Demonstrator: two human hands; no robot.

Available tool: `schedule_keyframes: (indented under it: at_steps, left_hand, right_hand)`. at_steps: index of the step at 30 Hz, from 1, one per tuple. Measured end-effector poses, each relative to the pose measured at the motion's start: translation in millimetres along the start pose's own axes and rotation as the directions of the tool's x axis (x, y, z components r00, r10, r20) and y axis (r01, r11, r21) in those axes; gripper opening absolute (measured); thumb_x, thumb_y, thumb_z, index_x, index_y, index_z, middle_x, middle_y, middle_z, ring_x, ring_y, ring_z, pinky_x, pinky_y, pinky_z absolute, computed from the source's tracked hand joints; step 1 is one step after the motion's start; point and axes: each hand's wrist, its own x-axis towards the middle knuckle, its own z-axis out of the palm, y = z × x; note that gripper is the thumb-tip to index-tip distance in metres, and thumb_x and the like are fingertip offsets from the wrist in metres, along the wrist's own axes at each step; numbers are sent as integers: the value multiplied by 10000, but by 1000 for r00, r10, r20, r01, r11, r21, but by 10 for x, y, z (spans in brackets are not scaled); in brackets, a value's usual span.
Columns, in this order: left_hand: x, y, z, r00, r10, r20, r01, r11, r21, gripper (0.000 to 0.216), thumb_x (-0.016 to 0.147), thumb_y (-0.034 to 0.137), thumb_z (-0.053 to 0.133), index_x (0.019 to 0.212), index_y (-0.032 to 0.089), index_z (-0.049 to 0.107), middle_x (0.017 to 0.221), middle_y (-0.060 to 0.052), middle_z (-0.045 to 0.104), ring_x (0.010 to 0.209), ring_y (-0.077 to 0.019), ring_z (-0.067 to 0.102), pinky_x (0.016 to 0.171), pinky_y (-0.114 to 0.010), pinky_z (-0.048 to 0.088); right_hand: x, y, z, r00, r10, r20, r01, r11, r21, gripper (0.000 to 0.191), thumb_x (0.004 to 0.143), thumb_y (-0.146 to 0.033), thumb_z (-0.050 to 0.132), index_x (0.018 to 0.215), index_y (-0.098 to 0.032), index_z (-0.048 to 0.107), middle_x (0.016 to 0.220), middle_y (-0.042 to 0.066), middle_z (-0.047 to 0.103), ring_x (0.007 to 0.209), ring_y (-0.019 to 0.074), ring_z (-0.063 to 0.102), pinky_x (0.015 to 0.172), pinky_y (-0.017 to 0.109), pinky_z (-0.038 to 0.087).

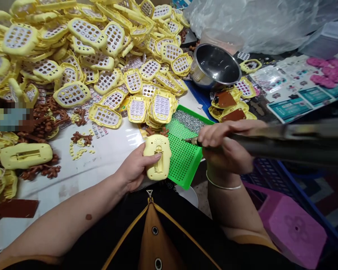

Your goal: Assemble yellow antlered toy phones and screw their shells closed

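My left hand (133,167) is wrapped round a yellow plastic toy (163,170) with brown antlers. Its back faces up, showing an open battery compartment and a speaker grille, and my thumb lies across the compartment. My right hand (228,146) grips a long dark power screwdriver (293,138), blurred by motion, near its front end. The thin bit points left over a green perforated tray (183,176), apart from the toy. Small silver screws (188,120) lie heaped at the tray's far end. Just beyond the toy are stacked yellow front shells (161,107) with white keypads.
A large pile of yellow shells (87,33) fills the back left. Brown antler pieces (52,114) and another toy body (26,155) lie left. A steel bowl (214,69) stands behind the tray. To my right are a blue basket (273,176) and a pink stool (295,228).
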Motion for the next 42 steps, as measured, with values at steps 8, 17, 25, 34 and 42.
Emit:
schedule_keyframes:
  at_steps: [8,17,25,34,42]
  left_hand:
    - [-20,-19,45,992,61,-108,-60,998,14,390,792,109,629,1163,180,534,974,-66,685,728,-165,659,660,-302,559]
    - [-4,-57,67,981,118,-152,-128,990,-55,275,851,155,575,1125,164,547,953,-81,702,799,-179,675,743,-299,540]
    - [-8,-90,83,977,145,-155,-159,984,-78,261,849,161,584,1107,172,548,973,-83,707,862,-193,680,857,-356,534]
    - [-4,-148,144,968,143,-205,-167,980,-105,264,822,141,593,1083,159,556,944,-104,706,850,-213,683,861,-388,529]
    - [-12,-182,202,956,155,-249,-186,977,-106,277,766,131,642,1035,156,580,918,-101,710,832,-227,682,838,-389,531]
  right_hand:
    - [-126,-543,255,972,85,217,-124,977,174,205,799,-230,608,1002,-230,638,537,-39,507,447,124,525,446,313,495]
    - [-280,-574,383,919,109,378,-220,939,264,261,783,-189,596,1043,-190,588,563,-42,495,485,108,527,489,292,519]
    - [-377,-593,435,906,139,400,-214,965,150,272,788,-199,597,1058,-234,592,573,-38,532,512,124,560,530,323,544]
    - [-391,-578,567,901,155,404,-239,957,164,100,758,-199,657,775,-205,559,532,-42,541,480,117,558,521,303,521]
    - [-368,-495,608,832,107,545,-250,948,196,214,745,-219,657,639,-220,471,492,-63,504,428,98,520,482,268,489]
